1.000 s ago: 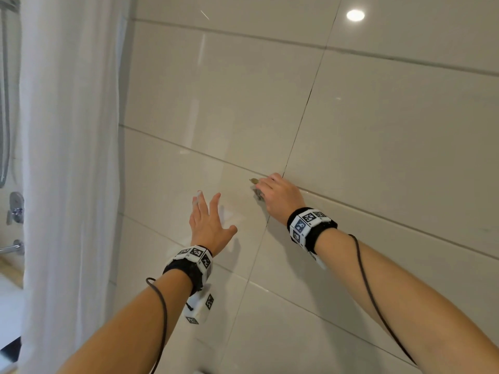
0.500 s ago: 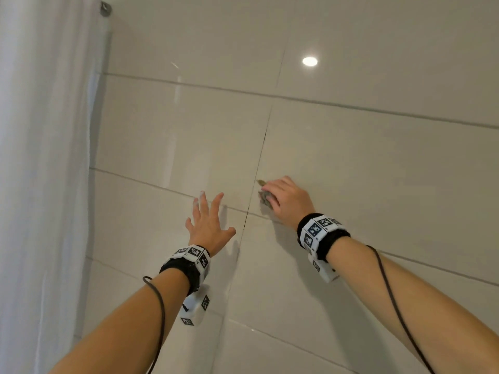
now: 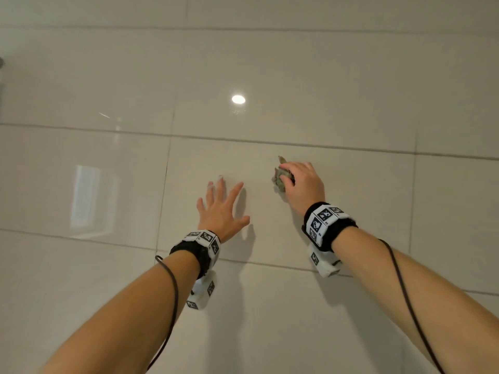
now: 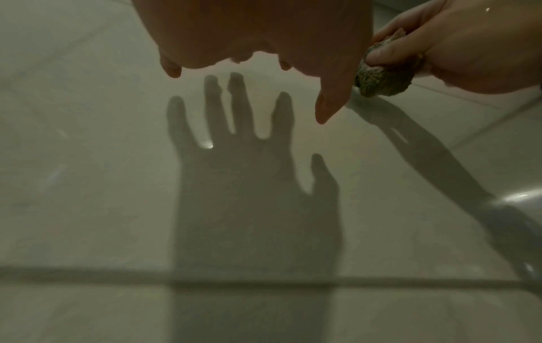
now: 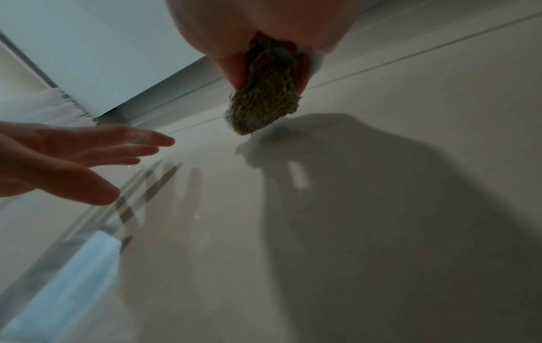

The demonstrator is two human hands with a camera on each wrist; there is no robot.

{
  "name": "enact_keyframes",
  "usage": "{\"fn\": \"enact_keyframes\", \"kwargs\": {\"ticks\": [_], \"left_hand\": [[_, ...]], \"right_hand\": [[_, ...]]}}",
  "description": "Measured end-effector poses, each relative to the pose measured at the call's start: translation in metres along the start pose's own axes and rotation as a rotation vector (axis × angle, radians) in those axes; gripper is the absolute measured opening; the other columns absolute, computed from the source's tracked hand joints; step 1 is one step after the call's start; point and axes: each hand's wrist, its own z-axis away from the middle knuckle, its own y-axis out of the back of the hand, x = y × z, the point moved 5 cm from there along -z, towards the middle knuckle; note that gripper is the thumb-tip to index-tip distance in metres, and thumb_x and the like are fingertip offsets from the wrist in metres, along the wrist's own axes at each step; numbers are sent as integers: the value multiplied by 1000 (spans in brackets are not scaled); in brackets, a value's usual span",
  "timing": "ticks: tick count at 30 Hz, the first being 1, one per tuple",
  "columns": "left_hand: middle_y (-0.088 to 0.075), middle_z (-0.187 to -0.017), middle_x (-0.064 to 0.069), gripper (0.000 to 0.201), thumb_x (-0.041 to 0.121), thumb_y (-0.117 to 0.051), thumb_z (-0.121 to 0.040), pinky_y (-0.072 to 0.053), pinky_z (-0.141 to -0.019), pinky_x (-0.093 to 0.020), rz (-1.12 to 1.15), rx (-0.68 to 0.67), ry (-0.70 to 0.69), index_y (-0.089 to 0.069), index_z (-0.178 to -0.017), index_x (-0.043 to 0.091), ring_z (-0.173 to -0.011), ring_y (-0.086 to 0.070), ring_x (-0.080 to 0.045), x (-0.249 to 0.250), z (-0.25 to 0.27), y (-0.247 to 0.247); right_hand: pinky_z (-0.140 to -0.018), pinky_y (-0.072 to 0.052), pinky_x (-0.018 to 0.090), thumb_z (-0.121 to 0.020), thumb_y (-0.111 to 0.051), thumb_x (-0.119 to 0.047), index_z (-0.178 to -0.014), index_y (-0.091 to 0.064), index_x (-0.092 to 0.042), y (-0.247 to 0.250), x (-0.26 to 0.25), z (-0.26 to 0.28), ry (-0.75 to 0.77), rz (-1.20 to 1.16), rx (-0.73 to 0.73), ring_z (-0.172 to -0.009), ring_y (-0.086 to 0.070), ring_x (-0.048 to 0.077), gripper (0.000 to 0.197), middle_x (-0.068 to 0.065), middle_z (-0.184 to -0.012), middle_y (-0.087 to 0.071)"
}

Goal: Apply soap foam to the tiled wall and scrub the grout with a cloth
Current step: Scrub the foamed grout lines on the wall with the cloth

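The glossy beige tiled wall (image 3: 351,90) fills the head view, with a horizontal grout line (image 3: 270,143) just above both hands and a vertical grout line (image 3: 166,184) to their left. My right hand (image 3: 303,184) grips a balled green-brown cloth (image 3: 280,177) against the tile face; in the right wrist view the cloth (image 5: 264,102) has its tip at its own shadow. My left hand (image 3: 220,209) is spread flat beside it with straight fingers, a whitish film on the fingertips (image 3: 220,178). The left wrist view shows that hand (image 4: 264,34) slightly off the wall, above its shadow.
A white curtain (image 5: 44,109) and the ceiling edge (image 5: 164,92) show in the right wrist view, up and left. A ceiling light reflects in the tile (image 3: 238,99). Black cables run along both forearms.
Both hands have moved up and to the right, from the vertical grout line onto the face of the tile beyond it. The curtain has dropped out of the head view.
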Motion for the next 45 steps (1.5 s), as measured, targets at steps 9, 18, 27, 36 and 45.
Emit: {"fn": "enact_keyframes", "kwargs": {"ticks": [9, 18, 27, 36, 45], "left_hand": [[17, -165, 0, 83, 68, -52, -84, -6, -115, -68, -108, 8, -130, -9, -153, 49, -151, 18, -32, 136, -38, -33], [5, -165, 0, 70, 72, -42, -85, -18, -109, -70, -157, 124, -67, -17, -148, 52, -151, 8, -34, 158, -42, -41], [6, -166, 2, 69, 70, -40, -87, -21, -108, -67, -208, 147, -96, -13, -148, 53, -152, 8, -32, 152, -40, -44], [8, -166, 1, 69, 68, -39, -89, -22, -109, -63, -241, 162, -167, -11, -150, 50, -152, 6, -32, 143, -38, -43], [2, -167, 3, 67, 64, -43, -91, -21, -111, -58, -218, 120, -223, -20, -151, 48, -153, 0, -26, 112, -34, -31]], "right_hand": [[-92, -46, 33, -93, -60, -15, -119, -67, -12, 118, 122, -2, -178, 77, 171, -117, -52, 20, 28, 3, -118, -67], [-95, -46, 42, -93, -58, -13, -120, -66, -10, 181, 189, -2, -333, 124, 230, -116, -54, 30, 28, 11, -117, -66], [-94, -44, 38, -95, -56, -18, -120, -65, -11, 183, 195, -6, -398, 133, 187, -115, -55, 29, 28, 13, -117, -65], [-91, -44, 38, -96, -52, -20, -122, -63, -14, 164, 176, -14, -343, 293, 51, -115, -54, 29, 29, 10, -118, -65], [-92, -45, 38, -98, -46, -19, -125, -61, -10, 118, 121, -25, -317, 333, 30, -117, -52, 30, 32, 11, -120, -65]]}}
